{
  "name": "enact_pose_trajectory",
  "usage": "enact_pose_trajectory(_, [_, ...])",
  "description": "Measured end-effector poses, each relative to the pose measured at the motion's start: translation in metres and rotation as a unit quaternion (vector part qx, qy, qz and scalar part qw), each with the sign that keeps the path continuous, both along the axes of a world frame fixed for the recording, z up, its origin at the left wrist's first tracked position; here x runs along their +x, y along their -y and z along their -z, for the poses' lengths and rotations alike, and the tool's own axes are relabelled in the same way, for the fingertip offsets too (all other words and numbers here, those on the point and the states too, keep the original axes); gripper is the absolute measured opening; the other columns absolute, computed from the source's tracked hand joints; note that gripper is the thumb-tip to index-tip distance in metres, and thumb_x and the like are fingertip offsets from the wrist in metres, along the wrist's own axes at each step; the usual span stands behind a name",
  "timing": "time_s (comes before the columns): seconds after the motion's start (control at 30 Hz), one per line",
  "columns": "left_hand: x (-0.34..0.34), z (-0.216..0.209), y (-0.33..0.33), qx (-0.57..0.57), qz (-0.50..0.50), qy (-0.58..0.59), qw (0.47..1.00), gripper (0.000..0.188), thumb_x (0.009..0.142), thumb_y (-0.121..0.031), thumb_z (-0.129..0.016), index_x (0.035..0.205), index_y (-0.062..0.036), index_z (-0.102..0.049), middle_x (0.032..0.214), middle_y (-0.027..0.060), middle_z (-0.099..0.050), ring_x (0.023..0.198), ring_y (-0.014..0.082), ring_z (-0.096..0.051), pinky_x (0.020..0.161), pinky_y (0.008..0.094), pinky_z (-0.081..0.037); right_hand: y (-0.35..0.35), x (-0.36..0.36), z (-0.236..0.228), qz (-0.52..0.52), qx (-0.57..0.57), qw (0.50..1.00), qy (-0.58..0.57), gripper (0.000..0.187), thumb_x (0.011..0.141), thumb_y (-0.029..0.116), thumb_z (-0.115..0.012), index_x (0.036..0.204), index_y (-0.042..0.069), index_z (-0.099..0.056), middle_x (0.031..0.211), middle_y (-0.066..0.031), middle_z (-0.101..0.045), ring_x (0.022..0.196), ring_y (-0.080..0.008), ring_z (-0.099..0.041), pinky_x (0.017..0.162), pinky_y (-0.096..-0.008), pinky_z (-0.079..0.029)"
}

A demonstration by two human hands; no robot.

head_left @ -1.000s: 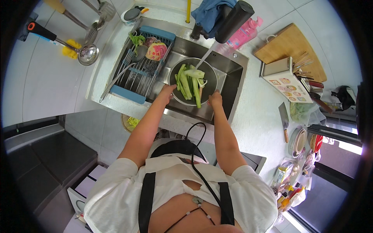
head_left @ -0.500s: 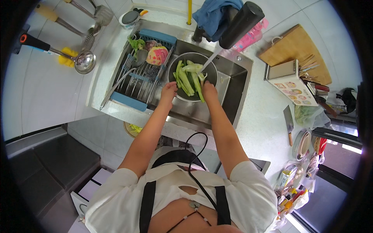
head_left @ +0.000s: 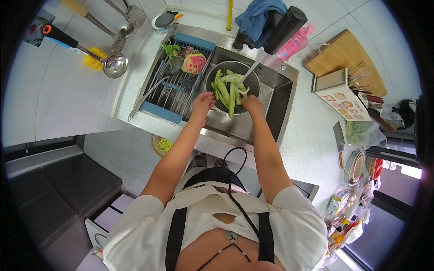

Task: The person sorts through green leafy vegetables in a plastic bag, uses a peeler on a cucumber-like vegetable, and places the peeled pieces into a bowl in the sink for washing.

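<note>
A round metal basin (head_left: 258, 85) stands in the sink, with several long green vegetable stalks (head_left: 224, 94) inside. One stalk leans out over its near rim. Water (head_left: 253, 67) runs from the black faucet (head_left: 285, 30) onto the stalks. My left hand (head_left: 203, 108) is closed at the basin's left rim, fingers curled in. At the right rim is my right hand (head_left: 253, 105), closed too, its fingertips partly hidden inside the rim beside a pale stalk end.
Left of the basin, a blue-ended drying rack (head_left: 162, 113) holds a long-handled spoon (head_left: 147, 98), leafy greens and a round pink-and-yellow item (head_left: 194, 63). On the right counter are a cleaver (head_left: 339, 137), a knife holder (head_left: 341, 103) and stacked plates (head_left: 355, 168). Ladles (head_left: 115, 65) hang at left.
The whole view has shifted, so the scene appears farther right. Stalks in the basin have changed position, with one now pointing more straight toward me. Both hands remain at the rim; water keeps running.
</note>
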State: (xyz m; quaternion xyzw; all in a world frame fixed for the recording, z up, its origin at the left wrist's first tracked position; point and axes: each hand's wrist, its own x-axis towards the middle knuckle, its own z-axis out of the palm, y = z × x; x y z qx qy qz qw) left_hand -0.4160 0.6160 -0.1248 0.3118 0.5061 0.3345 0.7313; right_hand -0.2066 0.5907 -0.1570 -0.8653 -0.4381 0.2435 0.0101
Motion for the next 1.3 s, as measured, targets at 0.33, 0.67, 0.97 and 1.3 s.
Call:
enact_pose_trajectory(0.33, [0.002, -0.043, -0.008, 0.063, 0.028, 0.001, 0.998, 0.019, 0.085, -0.014, -0.049, 0.102, -0.0085, -0.055, 0.092, -0.0002, -0.058, 0.081, 0.0094, -0.056, 0.068, 0.0214, -0.044, 0.039, -0.018, -0.065, 0.005, 0.338, 0.923, -0.183, 0.028, 0.083, 0.029, -0.048, 0.095, 0.004, -0.048, 0.075, -0.0177, -0.057, 0.070, -0.0339, -0.056, 0.064, -0.0387, -0.043])
enact_pose_trajectory(0.67, [0.012, -0.072, -0.015, 0.111, 0.028, 0.012, 0.993, 0.020, 0.084, -0.015, -0.049, 0.102, -0.0072, -0.055, 0.091, -0.0006, -0.057, 0.080, 0.0088, -0.055, 0.068, 0.0212, -0.043, 0.029, -0.008, -0.083, 0.061, 0.409, 0.859, -0.301, 0.025, 0.091, 0.027, -0.038, 0.097, 0.006, -0.049, 0.068, -0.0014, -0.047, 0.057, -0.0071, -0.045, 0.051, -0.0209, -0.038])
enact_pose_trajectory(0.97, [0.019, -0.065, -0.016, 0.097, 0.009, 0.028, 0.995, 0.018, 0.083, -0.011, -0.049, 0.099, -0.0059, -0.056, 0.088, 0.0004, -0.058, 0.074, 0.0085, -0.054, 0.061, 0.0197, -0.038, 0.027, -0.008, -0.099, 0.075, 0.425, 0.826, -0.363, 0.020, 0.090, 0.022, -0.042, 0.101, 0.006, -0.048, 0.071, 0.0010, -0.047, 0.059, -0.0055, -0.043, 0.052, -0.0195, -0.036])
enact_pose_trajectory(1.3, [0.017, -0.064, -0.023, 0.082, 0.040, 0.010, 0.996, 0.022, 0.085, -0.016, -0.048, 0.104, -0.0076, -0.053, 0.094, 0.0000, -0.056, 0.083, 0.0107, -0.055, 0.070, 0.0230, -0.043, 0.015, 0.000, -0.113, 0.038, 0.503, 0.829, -0.242, 0.020, 0.079, 0.010, -0.059, 0.095, 0.005, -0.049, 0.077, -0.0032, -0.056, 0.069, -0.0117, -0.053, 0.061, -0.0241, -0.042])
